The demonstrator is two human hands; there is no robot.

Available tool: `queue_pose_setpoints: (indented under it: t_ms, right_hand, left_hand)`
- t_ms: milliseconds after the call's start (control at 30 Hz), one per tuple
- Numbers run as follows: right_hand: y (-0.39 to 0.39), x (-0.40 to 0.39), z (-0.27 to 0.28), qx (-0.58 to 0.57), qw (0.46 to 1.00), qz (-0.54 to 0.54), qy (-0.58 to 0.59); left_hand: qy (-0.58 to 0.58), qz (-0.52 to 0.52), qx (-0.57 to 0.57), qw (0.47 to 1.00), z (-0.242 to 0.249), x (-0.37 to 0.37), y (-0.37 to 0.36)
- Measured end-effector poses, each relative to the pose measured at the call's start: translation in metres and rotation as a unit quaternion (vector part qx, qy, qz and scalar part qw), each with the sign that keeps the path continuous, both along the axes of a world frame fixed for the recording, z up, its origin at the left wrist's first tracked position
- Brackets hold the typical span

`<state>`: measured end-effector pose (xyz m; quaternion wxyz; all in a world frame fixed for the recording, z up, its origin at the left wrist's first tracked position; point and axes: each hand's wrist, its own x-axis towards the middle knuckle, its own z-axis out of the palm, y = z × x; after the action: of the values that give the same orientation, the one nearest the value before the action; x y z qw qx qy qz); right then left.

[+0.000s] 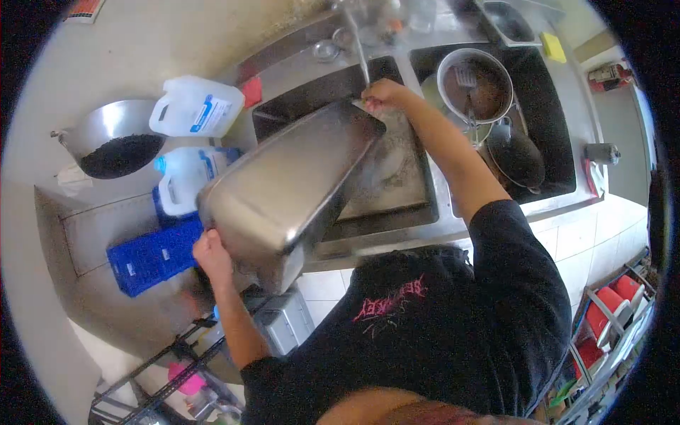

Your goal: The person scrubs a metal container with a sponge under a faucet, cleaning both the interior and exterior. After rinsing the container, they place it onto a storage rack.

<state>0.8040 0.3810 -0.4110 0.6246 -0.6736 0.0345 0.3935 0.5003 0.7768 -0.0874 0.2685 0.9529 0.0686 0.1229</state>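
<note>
A large, deep stainless steel pan (283, 184) is held tilted over the left sink basin, its outer bottom towards me. My left hand (214, 256) is closed on its near left end. At the far right corner of the pan, just below the tap (360, 53), my right hand (382, 95) is closed, its fingertips partly hidden behind the metal. Under and beside the pan, the left sink basin (425, 210) holds a flat, wet, light-coloured surface (397, 166). The pan's inside is hidden from view.
The right basin holds a round pot (446, 67) with a slotted utensil (466, 76) and a dark pan (517, 156). Left are white jugs (219, 106), a blue crate (145, 258) and a metal pot (117, 117). A yellow sponge (552, 47) sits far right.
</note>
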Motion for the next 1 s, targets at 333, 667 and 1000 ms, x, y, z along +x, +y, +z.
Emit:
queue_pose_setpoints:
  t_ms: [333,667,1000]
  right_hand:
    - [0.017,-0.007,0.038,0.143,0.985,-0.003,0.098]
    - [0.030,-0.019,0.040,0.158,0.982,-0.068,0.074]
    - [0.012,-0.015,0.018,0.043,0.997,-0.057,0.035]
  left_hand:
    - [0.023,0.081,-0.142,0.986,-0.032,-0.004,-0.002]
    - [0.057,0.119,-0.198,0.971,-0.039,0.004,-0.013]
    - [0.069,0.090,-0.127,0.985,-0.034,-0.008,-0.020]
